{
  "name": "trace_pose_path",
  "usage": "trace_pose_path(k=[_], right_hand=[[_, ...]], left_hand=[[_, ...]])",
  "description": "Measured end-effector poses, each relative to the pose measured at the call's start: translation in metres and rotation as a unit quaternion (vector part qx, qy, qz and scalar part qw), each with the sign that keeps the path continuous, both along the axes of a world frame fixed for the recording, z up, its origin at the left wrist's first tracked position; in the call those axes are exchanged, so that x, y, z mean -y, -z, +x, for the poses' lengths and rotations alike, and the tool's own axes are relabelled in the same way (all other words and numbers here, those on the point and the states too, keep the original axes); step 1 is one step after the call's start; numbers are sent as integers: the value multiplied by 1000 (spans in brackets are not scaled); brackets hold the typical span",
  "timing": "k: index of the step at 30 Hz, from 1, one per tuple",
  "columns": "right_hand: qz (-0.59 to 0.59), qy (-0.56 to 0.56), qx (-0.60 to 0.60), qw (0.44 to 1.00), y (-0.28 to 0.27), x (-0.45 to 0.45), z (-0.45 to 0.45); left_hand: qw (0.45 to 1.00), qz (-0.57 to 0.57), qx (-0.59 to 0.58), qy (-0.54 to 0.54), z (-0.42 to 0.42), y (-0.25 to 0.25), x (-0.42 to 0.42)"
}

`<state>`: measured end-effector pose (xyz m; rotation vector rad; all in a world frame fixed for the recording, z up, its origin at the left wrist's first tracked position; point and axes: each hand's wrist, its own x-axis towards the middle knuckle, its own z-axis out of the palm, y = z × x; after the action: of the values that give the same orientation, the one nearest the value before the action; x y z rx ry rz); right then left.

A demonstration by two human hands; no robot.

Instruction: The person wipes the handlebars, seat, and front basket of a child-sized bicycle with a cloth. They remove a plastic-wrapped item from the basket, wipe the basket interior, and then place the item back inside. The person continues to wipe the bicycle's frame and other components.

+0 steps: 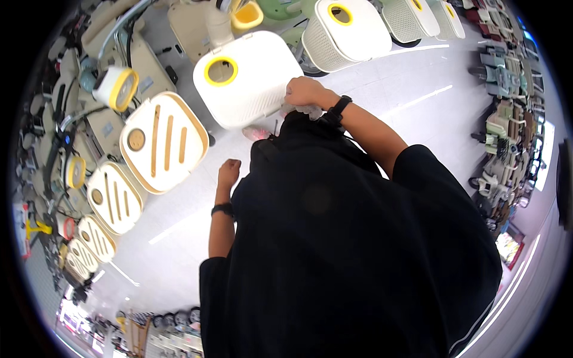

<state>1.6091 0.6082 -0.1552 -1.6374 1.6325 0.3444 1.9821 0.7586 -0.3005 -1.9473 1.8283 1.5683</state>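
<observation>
My right hand point(306, 91) is curled around a crumpled grey cloth point(310, 110), which shows below the fingers. It is at the near corner of a white lidded basket point(255, 100) with a yellow-ringed round hole; whether it touches the basket I cannot tell. My left hand point(229, 172) hangs low beside my body with its fingers curled in, and no object shows in it. Nearest to it on the left is a cream basket lid point(168, 154) with tan slots and a round tan disc.
More slotted basket lids point(117, 197) line the left, beside scooters with yellow-rimmed headlights point(124, 89). White perforated baskets point(329, 47) continue the row at the top right. Further rows of scooters point(501, 129) stand across the pale tiled floor point(429, 116). A shoe point(256, 133) shows below me.
</observation>
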Motion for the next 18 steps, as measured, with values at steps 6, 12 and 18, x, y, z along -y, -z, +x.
trace_pose_path(k=[6,12,18], right_hand=[[-174,318,156,919,6,38,-49],[-38,589,560,581,23,117,-73],[-73,525,684,502,-72,169,8]], left_hand=[[988,-91,-91,-88,-46,-101,85],[929,-355,-103,22,-155,-223,259],[847,-517,-120,-8,-212,-246,389]])
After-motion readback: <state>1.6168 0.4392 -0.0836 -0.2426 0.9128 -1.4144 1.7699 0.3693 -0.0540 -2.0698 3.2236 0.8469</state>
